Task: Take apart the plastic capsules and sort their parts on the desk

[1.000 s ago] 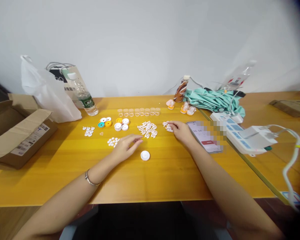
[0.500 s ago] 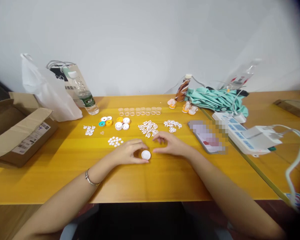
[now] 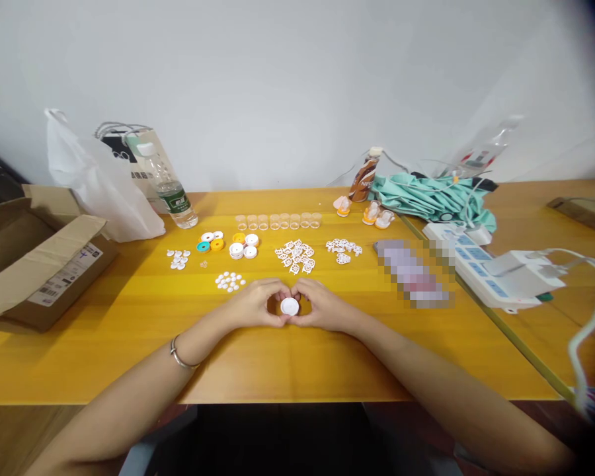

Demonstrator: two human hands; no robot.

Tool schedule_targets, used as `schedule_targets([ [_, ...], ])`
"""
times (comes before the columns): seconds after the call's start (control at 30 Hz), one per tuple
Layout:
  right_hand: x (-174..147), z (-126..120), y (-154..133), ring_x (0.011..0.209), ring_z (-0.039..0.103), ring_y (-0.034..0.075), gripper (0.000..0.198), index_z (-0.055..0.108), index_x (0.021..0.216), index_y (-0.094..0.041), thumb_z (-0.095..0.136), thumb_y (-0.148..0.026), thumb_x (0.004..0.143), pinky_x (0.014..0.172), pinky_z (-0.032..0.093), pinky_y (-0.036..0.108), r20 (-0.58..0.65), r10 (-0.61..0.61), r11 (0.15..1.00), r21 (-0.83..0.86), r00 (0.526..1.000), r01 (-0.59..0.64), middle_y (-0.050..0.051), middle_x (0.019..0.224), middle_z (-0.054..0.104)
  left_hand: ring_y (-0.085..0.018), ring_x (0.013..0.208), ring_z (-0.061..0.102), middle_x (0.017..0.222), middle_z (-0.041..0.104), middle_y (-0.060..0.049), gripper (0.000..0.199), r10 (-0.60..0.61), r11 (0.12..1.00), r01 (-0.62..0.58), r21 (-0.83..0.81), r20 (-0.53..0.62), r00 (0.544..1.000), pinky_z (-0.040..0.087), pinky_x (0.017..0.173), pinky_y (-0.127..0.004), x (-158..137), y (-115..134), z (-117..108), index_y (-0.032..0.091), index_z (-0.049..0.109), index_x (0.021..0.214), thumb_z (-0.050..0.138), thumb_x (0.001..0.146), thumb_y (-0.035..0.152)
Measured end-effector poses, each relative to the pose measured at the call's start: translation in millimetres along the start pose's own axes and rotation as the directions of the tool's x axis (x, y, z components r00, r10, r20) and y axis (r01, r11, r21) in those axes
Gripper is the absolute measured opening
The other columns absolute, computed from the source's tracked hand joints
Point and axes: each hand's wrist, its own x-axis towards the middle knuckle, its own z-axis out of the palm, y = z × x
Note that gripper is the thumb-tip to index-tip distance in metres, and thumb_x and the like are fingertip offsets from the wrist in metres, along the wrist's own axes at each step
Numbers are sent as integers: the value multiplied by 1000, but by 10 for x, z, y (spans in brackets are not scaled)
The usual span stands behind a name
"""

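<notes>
A small white round plastic piece (image 3: 290, 306), like a shallow cap, lies low over the table between both hands. My left hand (image 3: 258, 304) curls around its left side, index finger at the far edge and thumb at the near edge. From the other side my right hand (image 3: 324, 305) mirrors this, its fingertips meeting the left ones. Just beyond are several small white discs (image 3: 229, 282) and a heap of white spoked pieces (image 3: 295, 255). White, yellow and teal round parts (image 3: 217, 244) sit farther left, with small clear cups (image 3: 279, 222) in a row behind.
An open cardboard box (image 3: 54, 277), a white plastic bag (image 3: 96, 192) and a water bottle (image 3: 175, 198) stand left. To the right are a phone (image 3: 411, 274), a power strip (image 3: 471, 261), a folded teal umbrella (image 3: 426, 198), a brown drink bottle (image 3: 365, 177) and orange-based assembled pieces (image 3: 377, 215).
My right hand has moved left and closed in on the white round piece, so its fingertips now meet those of my left hand. The left hand's finger and thumb have drawn closer around the piece.
</notes>
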Motion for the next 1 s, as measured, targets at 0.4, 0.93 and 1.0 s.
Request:
schedule_targets([
  [0.4, 10, -16, 32, 80, 52, 16, 31, 56, 84, -18, 74, -34, 64, 74, 40, 29, 13, 13, 998, 59, 1000, -14, 1, 82, 56, -19, 90, 55, 96, 58, -6, 24, -75, 898, 269, 349, -480, 874, 43, 82, -34, -2, -370, -494, 17, 59, 96, 60, 74, 28],
  [0.93, 5, -27, 38, 81, 51, 16, 31, 56, 86, -19, 73, -36, 66, 74, 38, 28, 23, -18, 998, 54, 1000, 17, 1, 82, 54, -26, 103, 49, 110, 55, -8, 21, -177, 741, 485, 464, -562, 808, 33, 84, -40, 89, -732, -485, 23, 64, 97, 56, 82, 35],
  [1.0, 5, -30, 34, 81, 51, 16, 31, 56, 86, -19, 72, -36, 66, 74, 38, 28, 25, -17, 999, 50, 1000, 16, 1, 83, 55, -26, 103, 49, 110, 55, -8, 21, -147, 748, 469, 469, -572, 807, 34, 85, -40, 83, -714, -477, 23, 63, 97, 57, 81, 34],
])
